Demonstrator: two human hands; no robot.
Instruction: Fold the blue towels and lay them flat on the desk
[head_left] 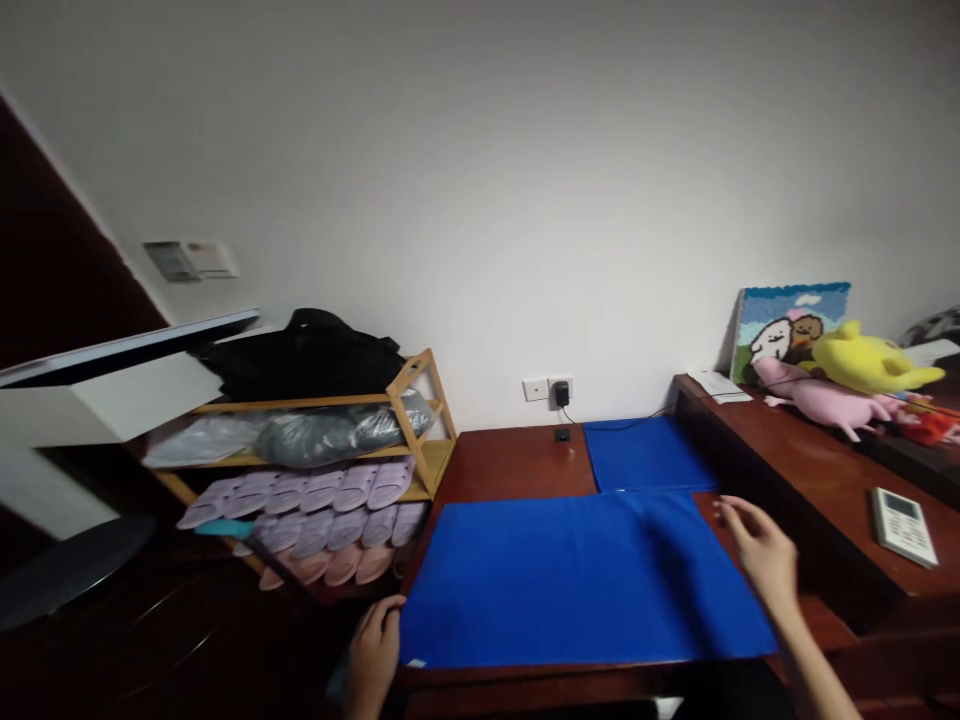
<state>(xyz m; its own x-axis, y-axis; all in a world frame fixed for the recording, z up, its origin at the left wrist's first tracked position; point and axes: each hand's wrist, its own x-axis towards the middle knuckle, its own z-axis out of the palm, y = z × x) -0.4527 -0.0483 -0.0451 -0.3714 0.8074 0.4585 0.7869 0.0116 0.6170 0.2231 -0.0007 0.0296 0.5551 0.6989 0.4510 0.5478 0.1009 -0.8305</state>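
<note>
A large blue cloth or mat [570,580] lies spread over the dark red desk [502,462], with a small white label at its near left corner. My left hand [373,645] is at the left edge of the mat, fingers loosely bent and their tips by the desk edge; nothing shows in them. Off the mat's right edge, my right hand [763,555] hovers with its fingers loosely curled and slightly apart, and I see nothing in it. Its shadow falls across the mat. A smaller blue mat [649,455] lies behind, partly under a black cable.
Left of the desk stands a wooden rack [431,455] with lilac and pink slippers [322,490] and a black bag [304,355]. A charger [561,393] is plugged into the wall. The raised right ledge holds plush toys [825,400], a picture [795,325] and a white calculator-like device [904,527].
</note>
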